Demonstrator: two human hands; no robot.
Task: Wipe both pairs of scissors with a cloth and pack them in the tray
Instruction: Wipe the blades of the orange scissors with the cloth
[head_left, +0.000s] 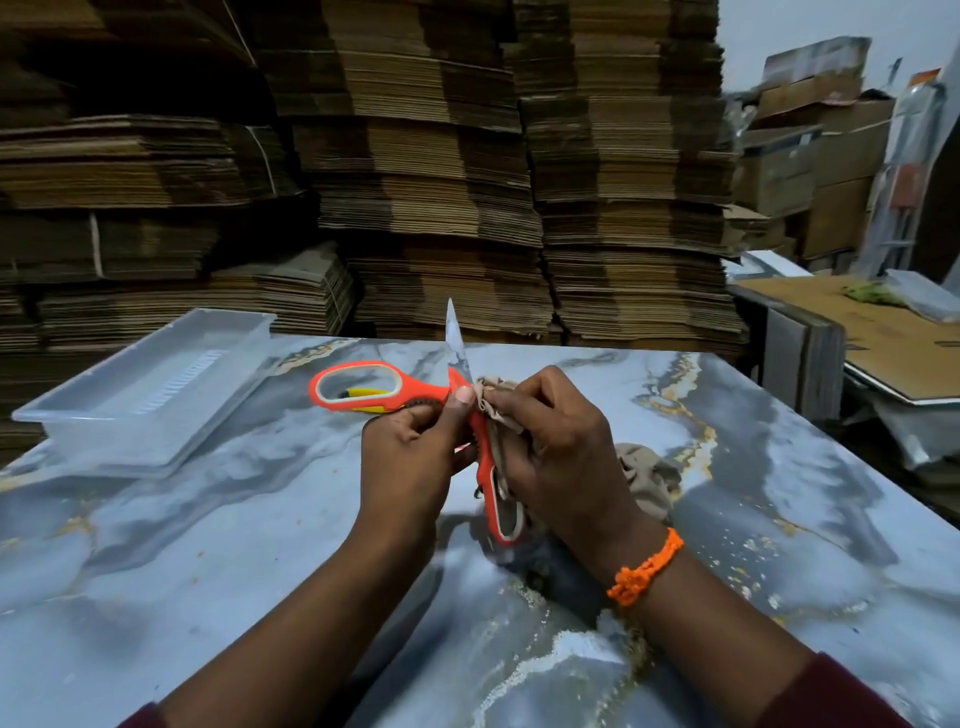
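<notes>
An orange-handled pair of scissors (363, 391) is held over the middle of the marble-patterned table (208, 545), spread wide open with one blade (455, 332) pointing up and away. My left hand (410, 457) grips it near the pivot. My right hand (556, 447) presses a beige cloth (649, 475) against the pivot and the lower handle; the cloth trails down behind my right wrist. A clear plastic tray (150, 395) lies at the table's far left with nothing in it. A yellow part shows behind the left handle loop; I cannot tell what it belongs to.
Tall stacks of flattened cardboard (415, 182) stand right behind the table's far edge. At the right, a lower surface covered with a cardboard sheet (857, 332) carries a plastic bag and green scraps. Crumbs dot the tabletop near my right forearm.
</notes>
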